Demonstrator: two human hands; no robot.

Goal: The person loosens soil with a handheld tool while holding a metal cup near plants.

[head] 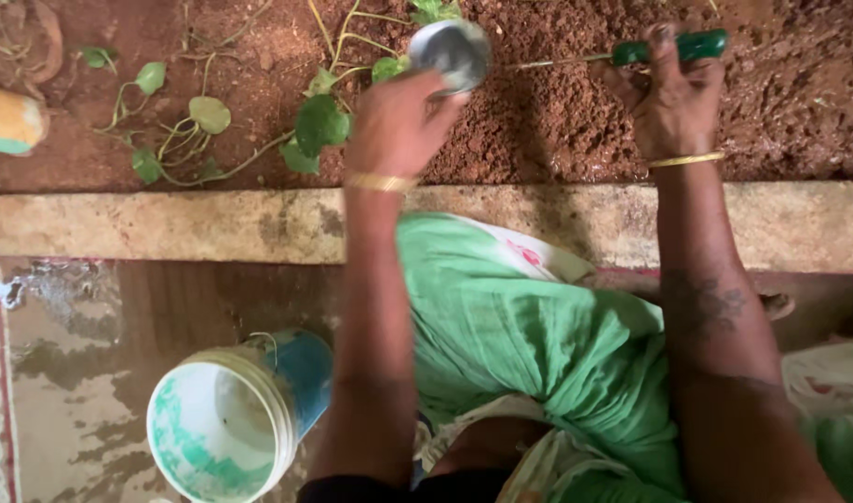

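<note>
1. The left hand [400,121] is closed around a small steel cup [451,51], fingers wrapped on its lower side; the shiny round cup tilts over the red soil [557,121] just beyond the knuckles.
2. The right hand [673,98] is clamped on a green-handled tool [669,48]. The green handle sticks out past the fingers on the far side from the left hand, and a thin metal shaft runs from the fist toward the cup, lying nearly level above the soil.
3. The shaft's tip ends near the cup's rim; I cannot tell whether the two touch.
4. The two hands are held apart, side by side over the bed, each wrist wearing a thin gold bangle [684,159].
5. Outward of the left hand, a trailing vine with round green leaves [319,121] sprawls across the soil, its nearest leaves just beside that hand.
6. Below both wrists, toward the person, a worn concrete kerb [166,224] edges the bed.
7. Between the forearms sits the person's knee in green cloth [538,345].
8. Beside the left elbow, on the wet floor, a blue plastic bucket [236,424] lies tipped, its whitish inside stained green.
9. Far out past the vine, at the frame's edge, there is a yellowish rounded object [7,119] I cannot identify.
</note>
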